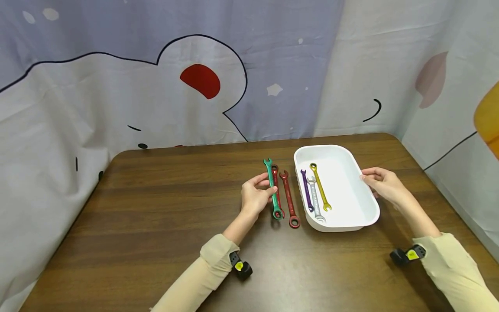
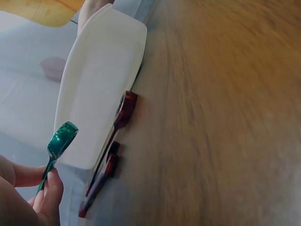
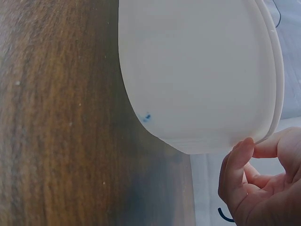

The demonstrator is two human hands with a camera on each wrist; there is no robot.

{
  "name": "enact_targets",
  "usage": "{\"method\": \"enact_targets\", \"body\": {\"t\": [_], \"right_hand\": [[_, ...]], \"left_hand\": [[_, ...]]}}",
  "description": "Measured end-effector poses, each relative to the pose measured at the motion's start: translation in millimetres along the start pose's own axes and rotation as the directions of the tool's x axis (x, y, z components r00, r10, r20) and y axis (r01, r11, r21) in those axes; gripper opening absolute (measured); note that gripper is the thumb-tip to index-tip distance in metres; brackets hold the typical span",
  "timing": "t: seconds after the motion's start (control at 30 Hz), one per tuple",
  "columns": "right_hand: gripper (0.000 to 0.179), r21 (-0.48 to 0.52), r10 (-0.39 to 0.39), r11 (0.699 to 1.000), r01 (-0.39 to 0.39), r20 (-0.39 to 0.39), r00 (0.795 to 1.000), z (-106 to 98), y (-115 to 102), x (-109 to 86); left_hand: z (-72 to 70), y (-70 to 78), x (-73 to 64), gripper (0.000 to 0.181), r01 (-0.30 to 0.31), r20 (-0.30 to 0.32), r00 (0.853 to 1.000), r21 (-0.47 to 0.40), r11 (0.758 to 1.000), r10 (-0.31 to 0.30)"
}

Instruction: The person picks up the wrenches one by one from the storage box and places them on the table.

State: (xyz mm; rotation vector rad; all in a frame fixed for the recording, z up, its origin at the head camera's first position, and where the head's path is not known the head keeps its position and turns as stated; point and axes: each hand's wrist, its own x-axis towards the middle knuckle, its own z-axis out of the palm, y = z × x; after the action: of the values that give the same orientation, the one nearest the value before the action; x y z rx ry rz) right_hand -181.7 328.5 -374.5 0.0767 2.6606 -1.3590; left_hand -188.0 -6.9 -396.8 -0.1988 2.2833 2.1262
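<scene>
A green wrench (image 1: 271, 181) is held in the left hand (image 1: 255, 197), whose grip is closed to a pinch on the shank, thumb against fingers. It hangs above the desk (image 1: 156, 216), just over the nearer of two red wrenches, its ring end towards the wearer. Marks run along the shafts of the farther red wrench (image 1: 288, 197) and the silver wrench (image 1: 315, 197), too small to read. The green one is glossy, with a forked far end. Both red wrenches lie on the desk, turned opposite ways.

Just to their right is a white tray (image 1: 347, 190), rounded at the corners, with a small blue mark (image 3: 147, 117) outside. The right hand (image 1: 383, 186) pinches its right rim, grip closed. Inside, along the left side, lie a purple wrench (image 1: 306, 190), the silver one and a yellow wrench (image 1: 320, 186).

The desk is brown wood-grain; behind it hangs a cartoon-printed curtain (image 1: 117, 99).
</scene>
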Motion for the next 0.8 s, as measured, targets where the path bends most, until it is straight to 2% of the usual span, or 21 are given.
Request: {"method": "enact_targets", "body": {"t": [0.43,0.8], "right_hand": [[0.050,0.004,-0.001,1.000,0.001,0.000,1.000,-1,0,0.3],[0.050,0.013,0.002,1.000,-0.002,0.001,1.000,0,0,0.1]], "left_hand": [[-10.9,-9.9,3.2,0.045,0.099,0.039,0.994,0.095,0.991,-0.103],[-12.5,-14.9,4.9,0.044,0.107,0.046,0.992,0.150,0.983,-0.115]]}}
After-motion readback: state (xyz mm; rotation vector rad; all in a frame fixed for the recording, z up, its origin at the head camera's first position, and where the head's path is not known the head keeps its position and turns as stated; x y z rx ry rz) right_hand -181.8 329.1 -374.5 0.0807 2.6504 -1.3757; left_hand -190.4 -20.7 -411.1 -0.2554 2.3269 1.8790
